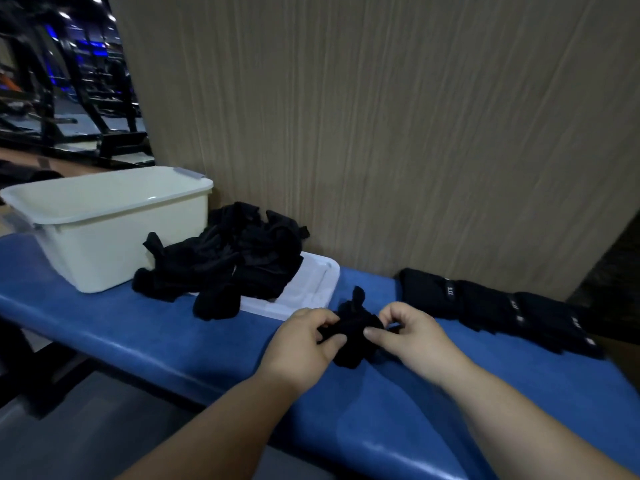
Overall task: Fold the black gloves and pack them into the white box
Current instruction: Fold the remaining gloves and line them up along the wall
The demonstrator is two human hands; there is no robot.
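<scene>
Black glove [351, 332], bunched, sits on the blue bench [173, 327], pinched between left hand [304, 336] and right hand [408, 332]. Beyond the left hand lie unfolded gloves [225, 268] beside the white box [104, 226]; folded gloves [502, 306] lie beyond the right hand.

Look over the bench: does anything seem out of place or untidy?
The heap of unfolded black gloves sprawls across the white lid, some spilling off it onto the blue bench beside the white box. The folded gloves at right lie in a neat row. The left hand and right hand pinch one crumpled glove. Nothing looks damaged.
</scene>
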